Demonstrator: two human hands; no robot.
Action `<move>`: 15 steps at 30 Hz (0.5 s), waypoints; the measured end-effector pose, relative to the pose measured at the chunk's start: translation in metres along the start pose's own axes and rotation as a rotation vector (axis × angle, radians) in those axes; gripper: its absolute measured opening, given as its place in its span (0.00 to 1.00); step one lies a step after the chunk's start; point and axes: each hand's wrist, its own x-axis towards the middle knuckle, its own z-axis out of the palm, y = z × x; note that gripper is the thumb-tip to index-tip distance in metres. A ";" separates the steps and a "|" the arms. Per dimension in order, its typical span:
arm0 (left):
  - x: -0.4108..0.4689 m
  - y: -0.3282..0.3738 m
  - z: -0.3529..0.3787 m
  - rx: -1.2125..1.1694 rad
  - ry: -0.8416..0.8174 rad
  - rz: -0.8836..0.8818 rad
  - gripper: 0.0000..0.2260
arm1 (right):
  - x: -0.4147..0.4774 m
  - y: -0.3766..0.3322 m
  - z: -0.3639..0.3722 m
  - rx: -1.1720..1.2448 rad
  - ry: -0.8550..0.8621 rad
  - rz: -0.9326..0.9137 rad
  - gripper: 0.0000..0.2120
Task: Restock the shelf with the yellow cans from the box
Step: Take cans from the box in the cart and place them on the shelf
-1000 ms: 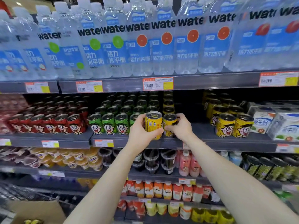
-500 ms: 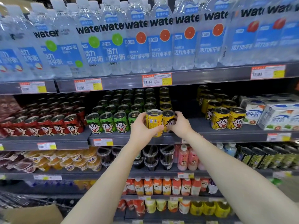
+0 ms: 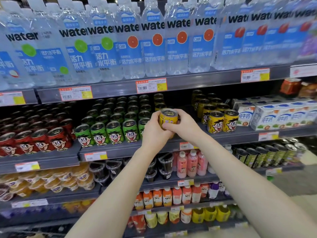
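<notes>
So we're facing the big grey metal shelf unit [image 3: 240,134], and it fills pretty much the whole frame. The top row is packed with tall clear plastic water bottles with blue labels [image 3: 154,48], running from the left edge to the right. On the level below, at the far right, sit white-and-blue cardboard milk cartons [image 3: 281,117]. On that same level there's a block of red cartoon-face cans [image 3: 41,140] at the left, with green cartoon-face cans [image 3: 113,131] right beside them toward the middle. A smaller cluster of yellow cartoon-face cans [image 3: 221,121] stands just left of the cartons. One more file of yellow cans [image 3: 159,102] runs back into the shelf next to the green ones.

Both our arms reach up from the bottom of the frame to the middle. Our left hand [image 3: 154,131] is wrapped round the left side of a small yellow metal can [image 3: 168,118], and our right hand [image 3: 183,126] grips it from the right, with fingers curled across the front. The yellow metal can is upright, at the front of the gap between the green cans and the yellow cluster. We can't tell whether its base is touching the shelf, since our hands cover it.

Small orange-and-yellow paper price tags [image 3: 151,85] are clipped along the shelf edges.
</notes>
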 end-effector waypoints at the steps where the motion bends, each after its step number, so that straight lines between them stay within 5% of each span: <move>1: 0.001 0.003 0.003 0.027 -0.021 0.021 0.33 | 0.001 0.004 -0.003 -0.010 0.038 -0.005 0.26; 5: 0.004 0.008 0.012 0.179 -0.149 0.125 0.43 | 0.008 0.013 -0.026 -0.009 0.131 -0.005 0.28; 9: 0.004 -0.001 0.012 0.503 -0.043 0.250 0.37 | 0.022 0.021 -0.051 -0.047 0.187 0.034 0.21; 15: 0.008 -0.006 0.015 0.735 -0.067 0.243 0.34 | 0.061 0.067 -0.055 -0.111 0.150 0.127 0.25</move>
